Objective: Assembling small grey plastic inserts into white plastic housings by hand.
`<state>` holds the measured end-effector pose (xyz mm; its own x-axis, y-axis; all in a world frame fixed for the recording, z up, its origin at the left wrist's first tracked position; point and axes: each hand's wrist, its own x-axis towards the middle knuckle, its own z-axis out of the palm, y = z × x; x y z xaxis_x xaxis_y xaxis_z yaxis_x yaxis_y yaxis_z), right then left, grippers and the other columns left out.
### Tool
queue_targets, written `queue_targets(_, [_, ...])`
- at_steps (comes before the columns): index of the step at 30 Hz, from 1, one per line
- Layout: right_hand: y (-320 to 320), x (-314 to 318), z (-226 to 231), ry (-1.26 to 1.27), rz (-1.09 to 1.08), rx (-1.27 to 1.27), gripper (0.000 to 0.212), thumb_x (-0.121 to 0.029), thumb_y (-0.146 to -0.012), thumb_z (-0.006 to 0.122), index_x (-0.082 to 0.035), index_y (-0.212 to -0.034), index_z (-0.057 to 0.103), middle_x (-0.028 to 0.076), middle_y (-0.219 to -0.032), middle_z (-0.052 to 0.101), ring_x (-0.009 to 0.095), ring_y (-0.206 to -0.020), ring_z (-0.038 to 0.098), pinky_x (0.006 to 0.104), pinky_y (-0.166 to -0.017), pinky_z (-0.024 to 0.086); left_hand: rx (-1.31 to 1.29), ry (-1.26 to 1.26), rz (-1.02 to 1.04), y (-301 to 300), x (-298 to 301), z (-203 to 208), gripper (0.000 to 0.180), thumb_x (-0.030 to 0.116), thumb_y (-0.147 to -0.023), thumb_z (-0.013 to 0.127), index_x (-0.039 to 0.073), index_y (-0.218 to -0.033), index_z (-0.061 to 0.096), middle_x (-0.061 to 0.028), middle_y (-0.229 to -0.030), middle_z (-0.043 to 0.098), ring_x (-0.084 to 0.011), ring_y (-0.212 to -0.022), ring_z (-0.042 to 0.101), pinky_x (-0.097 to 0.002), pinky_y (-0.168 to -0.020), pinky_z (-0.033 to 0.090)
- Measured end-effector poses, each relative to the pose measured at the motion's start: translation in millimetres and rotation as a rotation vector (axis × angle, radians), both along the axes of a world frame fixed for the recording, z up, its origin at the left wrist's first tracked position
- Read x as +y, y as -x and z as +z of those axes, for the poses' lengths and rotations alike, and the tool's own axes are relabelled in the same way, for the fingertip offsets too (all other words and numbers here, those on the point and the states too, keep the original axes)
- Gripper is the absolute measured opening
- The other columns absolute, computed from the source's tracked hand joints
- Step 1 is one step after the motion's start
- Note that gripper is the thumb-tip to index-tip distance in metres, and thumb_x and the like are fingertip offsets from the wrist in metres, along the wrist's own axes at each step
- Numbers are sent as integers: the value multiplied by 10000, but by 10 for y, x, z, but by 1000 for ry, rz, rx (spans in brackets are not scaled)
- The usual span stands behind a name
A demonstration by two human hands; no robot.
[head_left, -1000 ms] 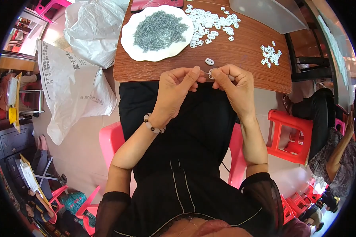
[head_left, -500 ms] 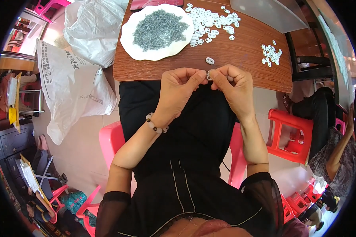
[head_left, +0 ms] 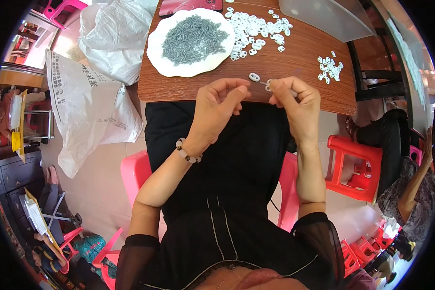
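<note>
In my right hand, thumb and fingertips pinch a small white plastic piece with holes; a thin grey pin-like part sticks out of it to the left. My left hand is a little apart from that piece, at the table's near edge. Its thumb and index finger are bent close together; whether anything tiny sits between them is too small to tell. Just beyond the fingertips, a white oval two-holed piece lies alone on the brown wooden table.
A white scalloped plate heaped with small grey springs or pins stands at the far left. White pieces spread beside it; a smaller group lies right. Also around: a translucent bin, white sacks, a red stool.
My hands have moved apart. The right has shifted right with the white piece, and the left has come away from it. The grey part now shows sticking out.
</note>
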<state>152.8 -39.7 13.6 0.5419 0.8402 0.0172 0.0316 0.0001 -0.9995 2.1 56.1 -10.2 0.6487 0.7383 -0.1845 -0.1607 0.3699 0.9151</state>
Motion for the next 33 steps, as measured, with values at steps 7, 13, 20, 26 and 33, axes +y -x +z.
queue_targets(7, [-124, -58, 111, -40, -75, 21, 143, -143, -910, 629, -18, -854, 671, -14, -683, 607, 8, -598, 499, 155, -556, 367, 385, -1013, 67, -238, 150, 11, 234, 107, -792, 673, 34, -1013, 644, -114, -909, 546, -249, -757, 584, -344, -677, 489])
queue_targets(13, [-149, -71, 101, -63, -60, 39, 146, -138, -902, 644, -7, -844, 668, -8, -661, 625, 11, -595, 526, 161, -560, 392, 442, -1318, 27, -367, 194, -144, 200, 116, -804, 658, 37, -988, 651, -99, -879, 546, -288, -780, 581, -382, -676, 482])
queue_targets(20, [-158, -66, 97, -64, -51, 21, 142, -137, -906, 638, -10, -848, 663, -11, -666, 623, 10, -599, 527, 158, -559, 390, 390, -1035, 24, -231, 149, -44, 160, 145, -852, 654, 20, -949, 676, -70, -745, 602, -236, -687, 604, -338, -620, 474])
queue_targets(26, [-112, -58, 86, -58, -16, 50, 148, -140, -912, 627, -11, -845, 660, -10, -657, 616, 9, -587, 511, 163, -558, 382, 200, -147, -129, -2, 52, 62, 267, 242, -925, 623, -2, -1019, 675, -43, -783, 648, -73, -652, 585, -226, -591, 472])
queue_targets(33, [-17, -46, 66, -41, 65, 12, 141, -130, -912, 622, -10, -845, 655, -10, -664, 613, 13, -601, 511, 167, -565, 378, -142, 239, -85, 136, 17, -19, 299, 185, -944, 586, -37, -1142, 606, -45, -884, 644, -87, -758, 592, -210, -682, 490])
